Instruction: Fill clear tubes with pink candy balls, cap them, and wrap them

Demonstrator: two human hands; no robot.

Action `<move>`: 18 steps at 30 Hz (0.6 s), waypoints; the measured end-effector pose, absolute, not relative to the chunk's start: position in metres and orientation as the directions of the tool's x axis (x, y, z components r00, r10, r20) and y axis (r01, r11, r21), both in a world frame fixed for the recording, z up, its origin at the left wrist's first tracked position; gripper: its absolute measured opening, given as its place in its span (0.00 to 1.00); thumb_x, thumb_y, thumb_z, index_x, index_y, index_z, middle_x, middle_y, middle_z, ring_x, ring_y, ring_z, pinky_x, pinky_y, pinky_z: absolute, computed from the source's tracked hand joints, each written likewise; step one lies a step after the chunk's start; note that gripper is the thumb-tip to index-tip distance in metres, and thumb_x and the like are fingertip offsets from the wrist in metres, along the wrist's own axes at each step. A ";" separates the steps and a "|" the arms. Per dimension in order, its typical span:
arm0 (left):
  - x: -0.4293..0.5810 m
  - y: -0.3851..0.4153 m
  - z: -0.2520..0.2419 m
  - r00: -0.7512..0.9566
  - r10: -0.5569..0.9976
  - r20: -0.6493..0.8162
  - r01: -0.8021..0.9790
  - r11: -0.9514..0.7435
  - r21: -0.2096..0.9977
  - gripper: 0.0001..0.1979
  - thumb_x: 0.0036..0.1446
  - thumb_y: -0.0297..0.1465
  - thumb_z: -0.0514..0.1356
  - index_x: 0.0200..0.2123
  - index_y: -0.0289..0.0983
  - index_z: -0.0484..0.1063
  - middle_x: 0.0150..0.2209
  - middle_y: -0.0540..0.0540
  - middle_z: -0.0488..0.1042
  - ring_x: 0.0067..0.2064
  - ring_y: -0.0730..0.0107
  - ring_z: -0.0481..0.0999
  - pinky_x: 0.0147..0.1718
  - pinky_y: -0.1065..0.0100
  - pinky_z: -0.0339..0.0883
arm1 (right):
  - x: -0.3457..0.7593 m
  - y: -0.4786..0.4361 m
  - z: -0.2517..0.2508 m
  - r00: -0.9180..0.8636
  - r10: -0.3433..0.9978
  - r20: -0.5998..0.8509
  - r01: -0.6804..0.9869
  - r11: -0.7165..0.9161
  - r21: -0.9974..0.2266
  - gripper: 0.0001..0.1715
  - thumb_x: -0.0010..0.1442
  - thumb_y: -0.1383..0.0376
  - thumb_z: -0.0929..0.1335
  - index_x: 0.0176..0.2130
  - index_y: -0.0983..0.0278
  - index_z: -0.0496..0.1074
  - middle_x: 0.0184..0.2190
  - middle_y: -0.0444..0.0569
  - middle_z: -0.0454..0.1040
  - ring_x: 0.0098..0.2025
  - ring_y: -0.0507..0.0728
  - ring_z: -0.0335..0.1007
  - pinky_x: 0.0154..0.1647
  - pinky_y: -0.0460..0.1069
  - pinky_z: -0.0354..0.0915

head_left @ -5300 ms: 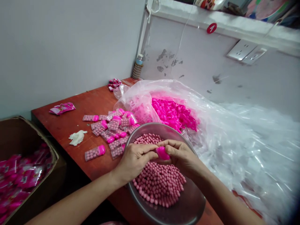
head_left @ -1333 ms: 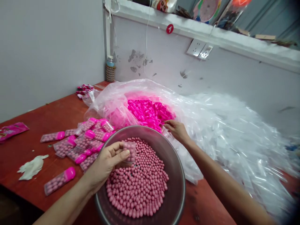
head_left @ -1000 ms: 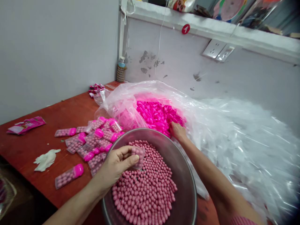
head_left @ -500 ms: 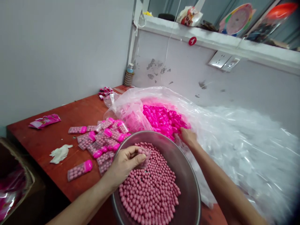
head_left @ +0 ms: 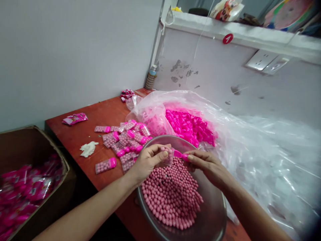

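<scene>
My left hand [head_left: 150,160] is closed round a clear plastic container [head_left: 168,158] filled with pink balls, held above the metal bowl [head_left: 217,204]. Between the fingertips of my right hand [head_left: 204,164] is a bright pink cap [head_left: 185,156], its flap meeting or nearly meeting the container's open end. A heap of pink balls [head_left: 173,197] lies in the bowl beneath both hands. Beyond the bowl, a large clear bag [head_left: 200,100] holds many loose pink caps [head_left: 188,125]. Left of the bowl, filled containers with pink caps [head_left: 130,139] are piled on the table, one lying apart [head_left: 105,165].
A cardboard box [head_left: 65,167] of shiny pink packets stands at the lower left. On the red table [head_left: 87,180] lie a crumpled white tissue [head_left: 88,149] and pink packets [head_left: 75,118]. Clear plastic [head_left: 273,160] covers the right side. A bottle [head_left: 150,77] stands in the corner.
My right hand has come from the bag of caps to above the bowl, bringing a pink cap up to the container in my left hand. The view has swung left.
</scene>
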State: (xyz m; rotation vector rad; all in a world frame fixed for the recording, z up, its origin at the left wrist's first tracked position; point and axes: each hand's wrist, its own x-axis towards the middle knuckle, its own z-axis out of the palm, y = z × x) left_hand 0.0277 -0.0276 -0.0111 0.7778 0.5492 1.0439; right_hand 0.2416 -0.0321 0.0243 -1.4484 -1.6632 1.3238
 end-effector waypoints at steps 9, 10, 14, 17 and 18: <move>0.024 -0.028 -0.014 0.431 0.902 -0.005 -0.554 0.269 0.788 0.14 0.47 0.34 0.66 0.36 0.31 0.74 0.33 0.44 0.74 0.33 0.70 0.72 0.36 0.67 0.67 | 0.212 -0.031 0.004 -0.406 0.870 -0.280 -0.025 -0.317 -0.948 0.15 0.57 0.58 0.67 0.35 0.69 0.71 0.22 0.45 0.70 0.23 0.49 0.65 0.26 0.44 0.61; 0.024 -0.028 -0.014 0.434 0.900 0.021 -0.532 0.237 0.813 0.14 0.47 0.35 0.65 0.35 0.31 0.74 0.34 0.44 0.74 0.34 0.69 0.72 0.37 0.67 0.67 | 0.210 -0.031 0.004 -0.445 0.841 -0.307 -0.049 -0.365 -0.930 0.13 0.57 0.59 0.67 0.35 0.69 0.71 0.22 0.45 0.70 0.23 0.49 0.66 0.25 0.43 0.61; 0.024 -0.029 -0.012 0.472 0.879 0.064 -0.446 0.175 0.878 0.14 0.48 0.35 0.65 0.34 0.30 0.74 0.33 0.43 0.74 0.35 0.68 0.72 0.37 0.68 0.66 | 0.207 -0.031 0.001 -0.500 0.781 -0.375 -0.033 -0.450 -0.892 0.13 0.54 0.63 0.70 0.39 0.68 0.69 0.27 0.47 0.71 0.25 0.49 0.68 0.27 0.44 0.64; 0.024 -0.029 -0.014 0.495 0.865 0.082 -0.431 0.162 0.887 0.12 0.50 0.34 0.63 0.35 0.30 0.74 0.35 0.43 0.74 0.36 0.67 0.72 0.38 0.69 0.66 | 0.212 -0.030 0.002 -0.481 0.804 -0.349 0.036 -0.380 -0.924 0.14 0.53 0.63 0.70 0.39 0.65 0.68 0.30 0.46 0.71 0.27 0.50 0.69 0.29 0.46 0.66; 0.024 -0.029 -0.014 0.486 0.869 0.092 -0.421 0.141 0.896 0.12 0.51 0.33 0.62 0.36 0.31 0.74 0.37 0.43 0.74 0.38 0.66 0.72 0.39 0.69 0.66 | 0.215 -0.030 0.004 -0.455 0.832 -0.316 0.088 -0.311 -0.946 0.15 0.52 0.63 0.71 0.40 0.64 0.67 0.31 0.46 0.71 0.28 0.51 0.69 0.29 0.46 0.66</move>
